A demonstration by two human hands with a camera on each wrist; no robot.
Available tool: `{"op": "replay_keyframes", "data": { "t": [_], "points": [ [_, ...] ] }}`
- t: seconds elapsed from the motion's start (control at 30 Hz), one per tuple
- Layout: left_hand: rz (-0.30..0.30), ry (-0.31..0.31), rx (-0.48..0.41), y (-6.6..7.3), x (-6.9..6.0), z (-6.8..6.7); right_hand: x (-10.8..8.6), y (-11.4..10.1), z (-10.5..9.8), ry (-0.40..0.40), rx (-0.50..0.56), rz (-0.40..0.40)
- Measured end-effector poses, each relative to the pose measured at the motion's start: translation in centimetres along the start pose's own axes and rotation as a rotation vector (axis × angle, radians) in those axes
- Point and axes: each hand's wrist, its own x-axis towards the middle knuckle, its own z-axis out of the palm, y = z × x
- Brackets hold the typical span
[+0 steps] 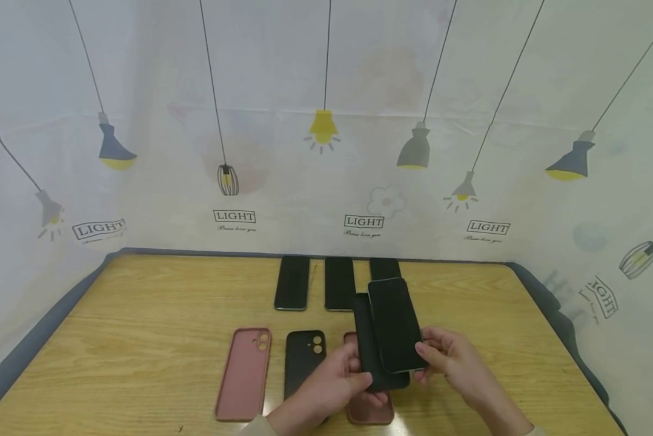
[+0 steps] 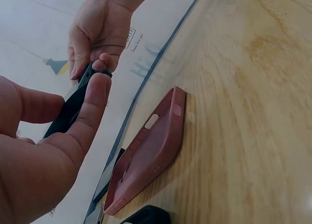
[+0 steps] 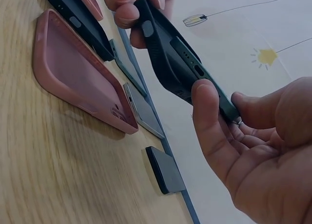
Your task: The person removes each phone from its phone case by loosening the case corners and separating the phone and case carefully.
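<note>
My left hand (image 1: 329, 383) grips a black phone case (image 1: 366, 339) by its lower left side, thumb on the near edge. With thumb and fingers my right hand (image 1: 460, 363) pinches a smartphone (image 1: 396, 324) at its lower right corner, dark screen facing up. The phone lies over the case, shifted to the right and tilted. In the right wrist view the phone's port end shows inside the open side of the case (image 3: 163, 48), not fully seated. Below both hands a pink phone case (image 2: 146, 151) lies on the table, partly hidden in the head view.
Three phones lie in a row at the table's back edge: left (image 1: 292, 283), middle (image 1: 340, 283) and a partly covered right one (image 1: 385, 268). Another pink case (image 1: 243, 375) and a black case (image 1: 304, 360) lie left of the hands. A printed curtain (image 1: 283, 181) hangs behind.
</note>
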Motion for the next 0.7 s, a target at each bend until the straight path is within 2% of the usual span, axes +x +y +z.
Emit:
{"op": "replay_keyframes", "data": {
  "t": [0.27, 0.4, 0.6, 0.7],
  "points": [
    [-0.045, 0.043, 0.023, -0.7, -0.2, 0.1, 0.0, 0.1, -0.6, 0.055, 0.008, 0.045],
    [-0.050, 0.029, 0.007, -0.9, -0.2, 0.3, 0.1, 0.3, -1.0, 0.075, -0.001, 0.055],
    [-0.114, 0.016, -0.014, -1.2, -0.2, 0.5, 0.2, 0.6, -1.5, 0.111, -0.019, 0.062],
    [-0.127, 0.004, -0.022, -1.3, -0.1, 0.7, 0.3, 0.6, -1.8, 0.132, -0.024, 0.072]
  ]
}}
